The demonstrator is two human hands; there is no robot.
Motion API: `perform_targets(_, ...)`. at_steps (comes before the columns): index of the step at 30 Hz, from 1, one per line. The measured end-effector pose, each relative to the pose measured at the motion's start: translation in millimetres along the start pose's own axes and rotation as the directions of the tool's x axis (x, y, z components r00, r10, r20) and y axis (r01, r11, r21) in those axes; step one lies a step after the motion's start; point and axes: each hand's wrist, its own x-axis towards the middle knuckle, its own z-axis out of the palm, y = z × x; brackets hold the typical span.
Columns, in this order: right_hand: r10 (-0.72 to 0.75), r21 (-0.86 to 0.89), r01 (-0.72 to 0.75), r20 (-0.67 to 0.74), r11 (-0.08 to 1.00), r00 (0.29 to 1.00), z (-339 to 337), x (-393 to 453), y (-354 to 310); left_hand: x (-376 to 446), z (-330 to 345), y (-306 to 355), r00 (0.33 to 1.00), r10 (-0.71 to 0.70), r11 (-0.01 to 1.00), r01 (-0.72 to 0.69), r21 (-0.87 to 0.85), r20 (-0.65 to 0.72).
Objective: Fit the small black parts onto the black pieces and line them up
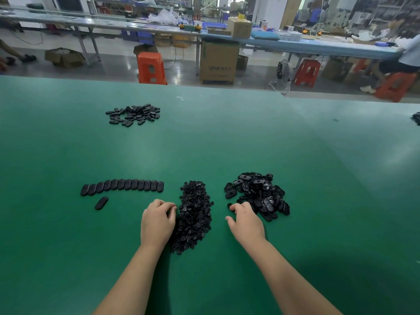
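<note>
A heap of small black parts (195, 214) lies in front of me on the green table (227, 137). My left hand (158, 220) rests at the heap's left edge with its fingers curled down into the parts, so what they hold is hidden. To the right is a pile of larger black oval pieces (256, 194). My right hand (245, 220) touches that pile's near-left edge, thumb spread away from the fingers and nothing pinched. A tidy row of oval pieces (122, 186) lies to the left, and a single oval piece (101, 203) sits just below it.
Another pile of black oval pieces (134, 114) sits far back on the left of the table. A few black parts (417, 118) show at the right edge. Beyond the table are orange stools (151, 68), cardboard boxes (218, 61) and a seated person (400, 62).
</note>
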Motion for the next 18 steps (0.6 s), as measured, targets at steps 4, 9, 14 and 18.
perform_targets(4, -0.019, 0.031, 0.02, -0.008, 0.999, 1.0, -1.4, 1.3, 0.1, 0.4, -0.1, -0.1, 1.0, -0.015, 1.0, 0.015, -0.002, 0.008)
perform_targets(9, -0.01, 0.001, 0.01, 0.012, 1.0, 1.0, -2.2, 3.6, 1.0, 1.0, -0.4, -0.2, 1.0, -0.014, 1.0, 0.014, -0.006, 0.007)
perform_targets(14, -0.104, -0.053, 0.103, -0.008, 0.993, 0.995, -4.8, 4.8, 0.8, 0.9, -0.4, -0.2, 1.0, -0.013, 1.0, 0.013, -0.008, 0.007)
perform_targets(18, -0.092, 0.041, 0.093, -0.036, 0.995, 0.995, -5.5, 5.6, 0.3, 0.9, -0.3, 0.1, 1.0, -0.006, 1.0, 0.006, -0.003, 0.007)
